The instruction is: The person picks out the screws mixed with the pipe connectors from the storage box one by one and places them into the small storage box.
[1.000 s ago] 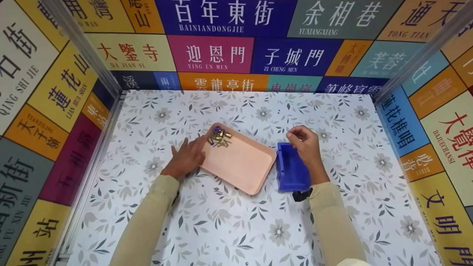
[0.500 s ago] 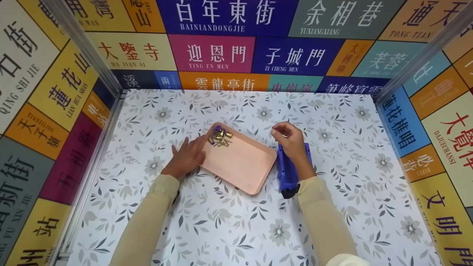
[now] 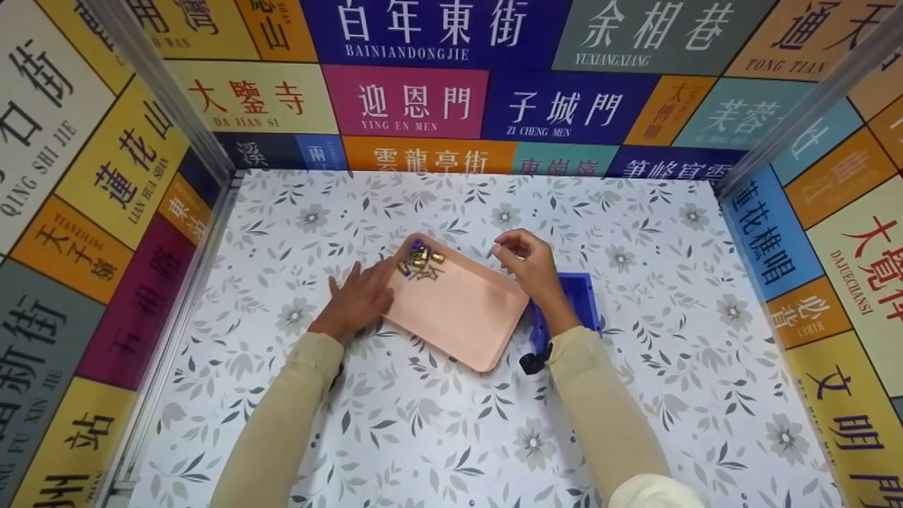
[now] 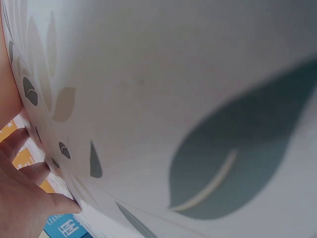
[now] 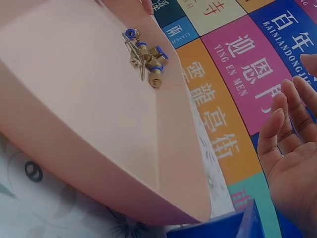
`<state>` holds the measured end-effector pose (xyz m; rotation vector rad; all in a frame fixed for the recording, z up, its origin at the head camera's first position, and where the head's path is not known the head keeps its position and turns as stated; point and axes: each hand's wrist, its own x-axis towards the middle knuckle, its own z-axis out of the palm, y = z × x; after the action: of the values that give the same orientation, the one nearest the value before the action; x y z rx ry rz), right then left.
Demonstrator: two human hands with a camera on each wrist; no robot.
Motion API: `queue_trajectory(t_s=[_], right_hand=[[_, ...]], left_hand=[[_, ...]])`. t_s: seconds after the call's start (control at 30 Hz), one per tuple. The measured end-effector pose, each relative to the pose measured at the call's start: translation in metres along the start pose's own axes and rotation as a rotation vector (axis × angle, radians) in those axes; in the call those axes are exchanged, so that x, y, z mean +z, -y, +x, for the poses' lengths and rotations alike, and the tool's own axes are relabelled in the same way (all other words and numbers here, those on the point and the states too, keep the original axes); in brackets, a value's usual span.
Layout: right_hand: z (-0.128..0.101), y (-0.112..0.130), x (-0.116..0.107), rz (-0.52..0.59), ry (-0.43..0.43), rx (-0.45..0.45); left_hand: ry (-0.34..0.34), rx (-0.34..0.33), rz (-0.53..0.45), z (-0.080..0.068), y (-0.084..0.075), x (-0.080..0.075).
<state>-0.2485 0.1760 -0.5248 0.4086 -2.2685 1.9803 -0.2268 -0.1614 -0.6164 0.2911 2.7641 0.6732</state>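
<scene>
A peach-coloured tray (image 3: 458, 310) lies at a slant on the table. In its far left corner sits a small heap of brass fittings with blue collars (image 5: 154, 69), mixed with several screws (image 5: 133, 49). My left hand (image 3: 358, 298) rests against the tray's left side, fingers spread. Just past the tray's right end, my right hand (image 3: 532, 267) hangs in the air with loosely bent fingers. In the right wrist view I see nothing between its fingers and thumb. Partly hidden beneath the right forearm is a blue plastic bin (image 3: 582, 300), close beside the tray.
A white cloth with a grey leaf print (image 3: 451, 430) covers the table. Panels with coloured street-name signs (image 3: 416, 102) enclose the back, left and right sides. A dark wrist strap (image 3: 534, 363) shows at the right sleeve.
From above the blue bin, my right hand has moved left to the tray's right end, uncovering more of the bin's right side. The left hand and tray have stayed put.
</scene>
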Motion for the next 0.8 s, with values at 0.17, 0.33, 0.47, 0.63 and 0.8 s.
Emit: queue_trajectory(t_s=[0.17, 0.33, 0.47, 0.63, 0.8], right_hand=[[0.005, 0.001, 0.009, -0.021, 0.036, 0.019], [0.010, 0.002, 0.017, -0.020, 0.079, 0.037], [0.014, -0.001, 0.022, -0.019, 0.105, 0.049], [0.018, -0.007, 0.028, -0.029, 0.120, 0.065], [0.026, -0.028, 0.034, -0.057, 0.114, 0.074]], left_hand=[[-0.008, 0.007, -0.001, 0.000, 0.000, 0.001], [-0.022, 0.029, 0.011, 0.002, 0.002, 0.001], [-0.029, 0.026, 0.003, 0.002, 0.002, 0.001], [-0.020, 0.014, -0.001, 0.001, 0.001, 0.001], [-0.009, 0.003, -0.001, 0.002, 0.001, 0.001]])
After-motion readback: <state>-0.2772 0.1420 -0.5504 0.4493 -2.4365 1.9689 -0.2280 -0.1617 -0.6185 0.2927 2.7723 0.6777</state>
